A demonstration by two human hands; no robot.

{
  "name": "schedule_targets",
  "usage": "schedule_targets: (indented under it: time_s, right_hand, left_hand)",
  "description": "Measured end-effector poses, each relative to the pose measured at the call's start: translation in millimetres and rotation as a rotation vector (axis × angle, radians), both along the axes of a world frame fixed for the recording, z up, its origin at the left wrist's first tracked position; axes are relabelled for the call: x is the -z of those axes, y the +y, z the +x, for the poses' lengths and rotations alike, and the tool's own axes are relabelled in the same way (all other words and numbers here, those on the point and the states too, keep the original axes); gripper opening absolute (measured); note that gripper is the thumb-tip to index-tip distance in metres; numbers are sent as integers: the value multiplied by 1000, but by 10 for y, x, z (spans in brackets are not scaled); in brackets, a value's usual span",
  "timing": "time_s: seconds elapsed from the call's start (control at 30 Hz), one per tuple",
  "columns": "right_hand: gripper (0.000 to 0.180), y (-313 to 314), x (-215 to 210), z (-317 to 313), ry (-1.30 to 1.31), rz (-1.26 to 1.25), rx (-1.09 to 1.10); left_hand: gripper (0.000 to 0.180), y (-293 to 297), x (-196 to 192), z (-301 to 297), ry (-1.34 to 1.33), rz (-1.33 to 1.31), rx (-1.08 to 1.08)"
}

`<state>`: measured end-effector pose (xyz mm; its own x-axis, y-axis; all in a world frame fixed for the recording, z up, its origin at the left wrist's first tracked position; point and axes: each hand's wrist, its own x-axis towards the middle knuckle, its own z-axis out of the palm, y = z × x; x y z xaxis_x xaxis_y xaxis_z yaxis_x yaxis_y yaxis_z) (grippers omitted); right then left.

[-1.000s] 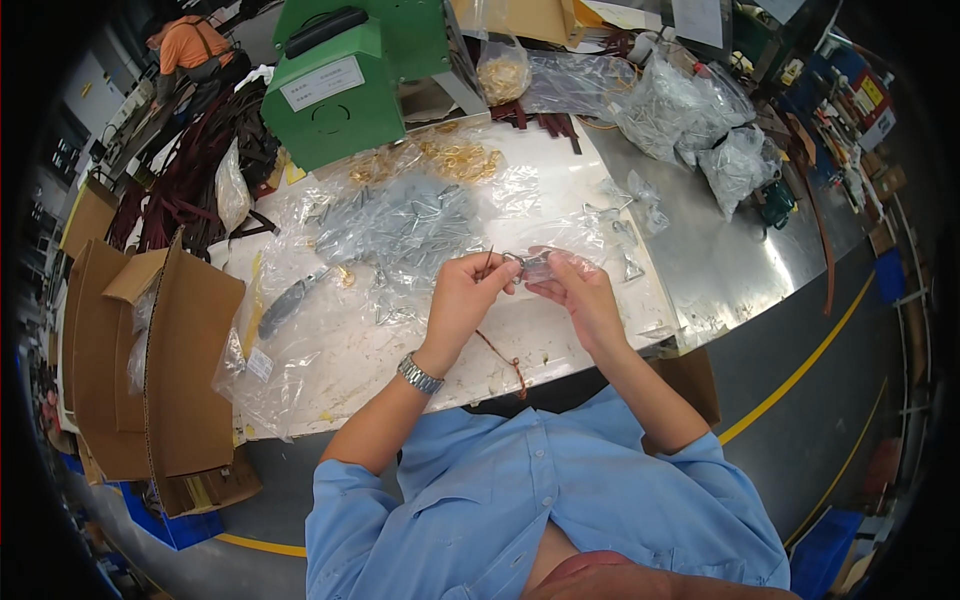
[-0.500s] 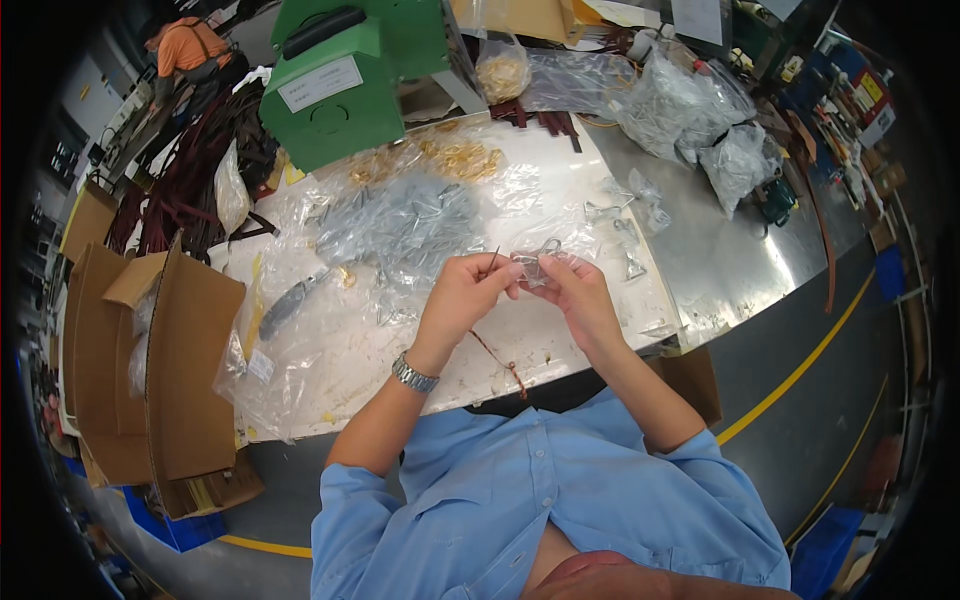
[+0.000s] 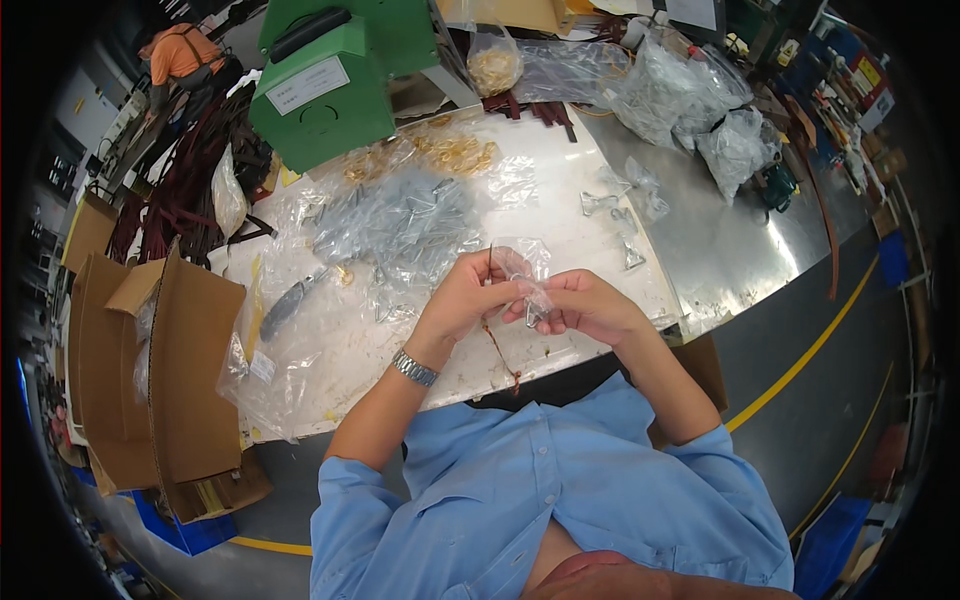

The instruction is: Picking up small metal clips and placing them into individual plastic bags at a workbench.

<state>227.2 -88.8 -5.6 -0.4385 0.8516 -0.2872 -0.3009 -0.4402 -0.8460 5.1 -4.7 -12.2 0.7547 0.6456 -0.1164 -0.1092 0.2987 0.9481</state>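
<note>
Above the front of the white work board, my left hand (image 3: 466,296) and my right hand (image 3: 592,306) meet at the fingertips, both closed on a small clear plastic bag (image 3: 528,258). A silvery metal piece (image 3: 532,312) shows at the bag's lower end by my right fingers; its exact shape is partly hidden. A thin dark pointed tool stands up out of my left fingers, and a reddish-brown cord (image 3: 502,352) hangs below that hand. A heap of bagged silvery metal pieces (image 3: 395,222) lies beyond my left hand.
Bagged metal pieces (image 3: 632,252) lie right of my hands. Gold-coloured pieces (image 3: 455,153) sit before a green machine (image 3: 330,110). An open cardboard box (image 3: 200,370) stands left; crumpled plastic bags (image 3: 735,150) rest on the metal table at right. Another person (image 3: 185,55) bends far left.
The clear bag now stands up above my fingers, with the metal piece lower down. My right hand has moved slightly down and to the right.
</note>
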Motion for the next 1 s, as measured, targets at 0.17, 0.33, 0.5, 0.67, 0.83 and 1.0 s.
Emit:
schedule_targets:
  time_s: [0.17,0.33,0.5,0.67,0.83,1.0]
  right_hand:
    - [37,-126,133,15,532,-275,-40]
    - [33,-168,265,-41,761,-315,-130]
    - [29,-193,6,-35,273,-150,-68]
    - [28,-218,-218,76,-54,68,46]
    - [28,-292,-344,160,-184,199,109]
    - [27,-316,-242,73,-468,258,208]
  left_hand:
    - [17,-54,-18,-2,-11,77,-22]
    - [13,-63,-111,30,-34,139,14]
    - [9,44,47,-70,-175,-14,91]
    - [16,134,-49,-100,-198,-95,-67]
    - [36,101,40,3,137,736,-284]
    - [47,-35,-310,-26,61,192,218]
